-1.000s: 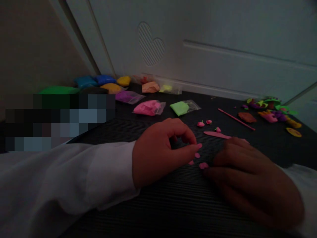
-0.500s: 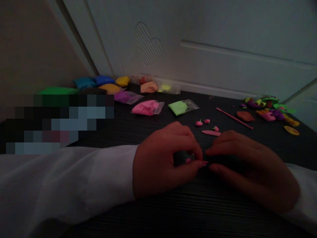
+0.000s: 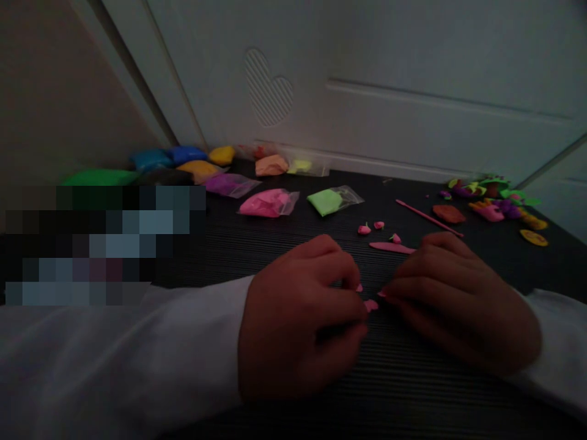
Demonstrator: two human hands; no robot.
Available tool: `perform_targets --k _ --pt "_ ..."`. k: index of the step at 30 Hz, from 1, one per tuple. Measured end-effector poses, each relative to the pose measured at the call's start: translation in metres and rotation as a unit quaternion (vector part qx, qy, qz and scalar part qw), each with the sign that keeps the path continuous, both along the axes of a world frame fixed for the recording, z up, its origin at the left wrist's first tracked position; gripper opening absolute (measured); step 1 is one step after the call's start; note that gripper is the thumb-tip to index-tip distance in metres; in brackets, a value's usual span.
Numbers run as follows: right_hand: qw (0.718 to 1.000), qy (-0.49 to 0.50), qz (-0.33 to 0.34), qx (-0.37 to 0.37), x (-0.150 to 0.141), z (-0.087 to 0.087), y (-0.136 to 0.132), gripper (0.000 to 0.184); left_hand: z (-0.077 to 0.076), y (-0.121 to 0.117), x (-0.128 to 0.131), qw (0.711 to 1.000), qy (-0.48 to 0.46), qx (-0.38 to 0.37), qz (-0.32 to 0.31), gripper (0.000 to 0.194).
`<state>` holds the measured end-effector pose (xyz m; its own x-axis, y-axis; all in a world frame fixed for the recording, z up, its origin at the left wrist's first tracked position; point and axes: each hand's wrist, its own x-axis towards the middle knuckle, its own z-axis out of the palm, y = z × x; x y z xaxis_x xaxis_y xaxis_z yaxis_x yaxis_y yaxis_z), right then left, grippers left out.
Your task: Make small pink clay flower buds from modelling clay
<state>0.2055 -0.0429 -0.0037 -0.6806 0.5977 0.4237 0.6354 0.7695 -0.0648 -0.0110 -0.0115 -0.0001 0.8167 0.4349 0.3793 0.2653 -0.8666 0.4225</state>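
My right hand (image 3: 463, 299) pinches a small pink clay piece (image 3: 382, 293) between thumb and fingertips. Opposite it, my left hand (image 3: 302, 318) hovers low over the dark table with its thumb apart from the curled fingers and nothing visible between them. By its fingertips lies a pink clay scrap (image 3: 371, 305), with another pink bit partly hidden behind the fingers. Beyond the hands are three little pink buds with green tips, one of them a rosebud (image 3: 364, 230). A pink modelling knife (image 3: 389, 247) is partly covered by my right hand.
Bags of clay, including a pink bag (image 3: 266, 203) and a light green bag (image 3: 326, 201), line the back left. A thin pink stick tool (image 3: 428, 217) and a reddish-brown clay lump (image 3: 449, 213) lie right. Colourful clay figures (image 3: 498, 205) stand at the far right, before a white panel (image 3: 389, 128).
The small pink piece has passed from my left hand's pinch to my right hand's. My left thumb has parted from the fingers. The view has shifted slightly.
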Motion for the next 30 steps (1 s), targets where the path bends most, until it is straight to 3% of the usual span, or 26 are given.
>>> perform_targets --k 7,14,18,22,30 --pt "0.999 -0.039 0.004 0.003 -0.002 0.002 -0.001 0.013 0.0 -0.005 0.001 0.997 0.056 0.062 0.004 0.015" --pt "0.999 -0.046 -0.017 0.023 -0.006 0.004 -0.003 0.012 0.001 -0.006 0.003 0.996 0.061 0.064 0.02 0.013" --pt "0.998 0.032 0.011 -0.052 -0.007 0.004 -0.005 0.011 0.002 -0.006 0.003 0.996 0.065 0.06 0.018 0.012" --pt "0.988 0.102 -0.028 -0.116 -0.009 0.004 -0.009 0.012 0.002 -0.005 0.003 0.996 0.071 0.054 0.019 0.011" --pt "0.984 0.099 -0.017 -0.146 -0.011 0.001 -0.01 0.015 0.003 -0.005 0.002 0.997 0.065 0.051 0.009 0.011"
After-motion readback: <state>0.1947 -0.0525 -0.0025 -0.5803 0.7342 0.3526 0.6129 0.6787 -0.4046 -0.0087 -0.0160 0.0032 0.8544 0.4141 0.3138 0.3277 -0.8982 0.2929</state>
